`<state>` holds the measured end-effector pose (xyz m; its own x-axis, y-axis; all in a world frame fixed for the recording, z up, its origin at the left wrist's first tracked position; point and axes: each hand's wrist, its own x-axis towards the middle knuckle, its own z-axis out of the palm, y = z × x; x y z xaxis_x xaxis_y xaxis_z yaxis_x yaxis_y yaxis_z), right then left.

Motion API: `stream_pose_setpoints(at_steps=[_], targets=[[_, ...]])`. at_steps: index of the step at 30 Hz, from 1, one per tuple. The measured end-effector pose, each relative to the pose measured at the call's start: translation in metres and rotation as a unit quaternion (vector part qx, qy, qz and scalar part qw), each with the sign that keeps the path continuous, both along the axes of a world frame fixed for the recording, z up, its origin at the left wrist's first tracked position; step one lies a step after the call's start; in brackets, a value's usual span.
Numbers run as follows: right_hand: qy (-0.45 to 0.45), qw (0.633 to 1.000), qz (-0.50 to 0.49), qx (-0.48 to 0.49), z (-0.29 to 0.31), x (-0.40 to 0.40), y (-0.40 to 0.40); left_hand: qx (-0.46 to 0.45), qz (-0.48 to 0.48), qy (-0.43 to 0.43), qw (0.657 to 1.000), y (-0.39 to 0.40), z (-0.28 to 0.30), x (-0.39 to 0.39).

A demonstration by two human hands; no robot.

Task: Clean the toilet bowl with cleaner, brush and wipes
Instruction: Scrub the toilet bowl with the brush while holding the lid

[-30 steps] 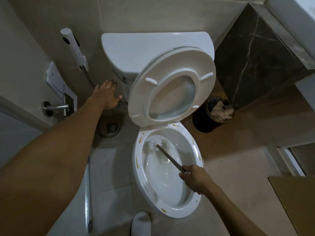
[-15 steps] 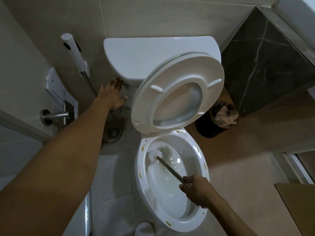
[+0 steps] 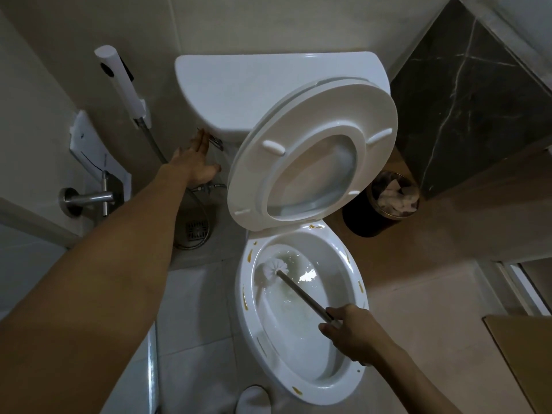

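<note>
**Beside cistern and over bowl: two hands, one brush**

Far left: steel paper holder (image 3: 89,198) on wall, white bidet sprayer (image 3: 122,82) clipped above, hose trailing down to floor drain (image 3: 195,230).

Left of cistern (image 3: 268,91): left hand (image 3: 194,165), fingers straight and together, fingertips at chrome flush lever (image 3: 216,141) on cistern's lower left corner; contact not certain; nothing grasped.

Centre: seat and lid (image 3: 313,156) raised, leaning back against cistern, tilted toward right. Below: toilet bowl (image 3: 352,380), white, oval, long axis running from near edge of view up toward cistern. Yellow-brown streaks and drops dotted round rim, left, top and right. Water in basin rippled, one bright glint.

Inside bowl: toilet brush (image 3: 301,294), long axis diagonal, white bristle head pointing up-left against upper-left inner wall just under rim, slim metallic handle running down-right across basin.

Lower right of bowl: right hand (image 3: 352,333), fingers curled round handle's end, gripping, above right rim.

Right of bowl: dark round bin (image 3: 358,222) with gold rim, crumpled paper inside, standing just beside seat's edge. Dark marble panel (image 3: 472,109) behind. Tan floor open to right of bowl; pale tile strip open between bowl and left wall. White slipper toe (image 3: 254,398) at bottom edge.
</note>
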<state>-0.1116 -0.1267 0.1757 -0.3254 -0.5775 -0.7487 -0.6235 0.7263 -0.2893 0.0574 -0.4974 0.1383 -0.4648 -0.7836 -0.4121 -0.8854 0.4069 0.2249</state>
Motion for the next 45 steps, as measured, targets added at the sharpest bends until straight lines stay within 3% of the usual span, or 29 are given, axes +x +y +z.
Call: stream_pose_setpoints(at_steps=[45], targets=[[0.015, 1.000, 0.007, -0.005, -0.006, 0.012, 0.013, -0.007, -0.039, -0.081, 0.996, -0.009, 0.006, 0.003]])
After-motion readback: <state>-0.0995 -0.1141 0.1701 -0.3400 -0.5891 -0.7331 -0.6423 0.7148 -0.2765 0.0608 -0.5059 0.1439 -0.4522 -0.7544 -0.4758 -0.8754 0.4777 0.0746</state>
